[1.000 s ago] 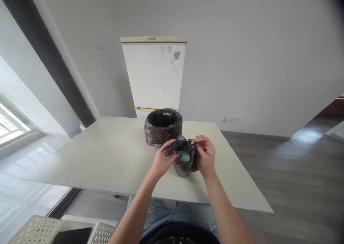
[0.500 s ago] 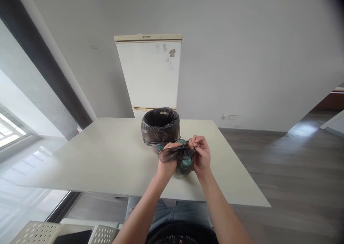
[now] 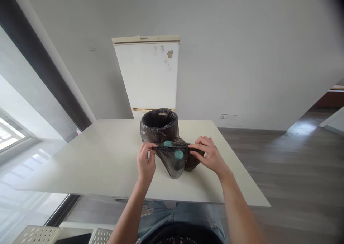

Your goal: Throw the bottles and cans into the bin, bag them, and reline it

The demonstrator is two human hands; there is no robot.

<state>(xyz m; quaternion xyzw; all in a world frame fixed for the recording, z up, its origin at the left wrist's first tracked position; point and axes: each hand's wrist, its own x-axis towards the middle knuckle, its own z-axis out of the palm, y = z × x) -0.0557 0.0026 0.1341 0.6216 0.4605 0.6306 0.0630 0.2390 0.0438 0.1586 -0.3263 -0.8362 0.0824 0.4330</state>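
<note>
A dark, see-through plastic garbage bag (image 3: 174,167) stands near the middle of the table, its top stretched sideways between my hands. Two round green tops (image 3: 178,154) show through the film; what they belong to is unclear. My left hand (image 3: 146,160) pinches the bag's left edge between thumb and fingers. On the other side, my right hand (image 3: 208,151) grips the bag's right edge, with a dark part of the bag bunched below it. Just behind stands a trash bin (image 3: 161,132) lined with the same kind of black bag, its mouth wide and facing up.
The pale table (image 3: 94,161) reaches far to the left, and its front edge is close to my lap. Beyond it a white refrigerator (image 3: 147,75) stands against the grey wall. At the lower left is a perforated beige basket (image 3: 36,233) beside a dark flat object (image 3: 73,239).
My hands have moved apart, the left one leftward and the right one slightly rightward. The bunched bag top is now pulled into a taut line between them.
</note>
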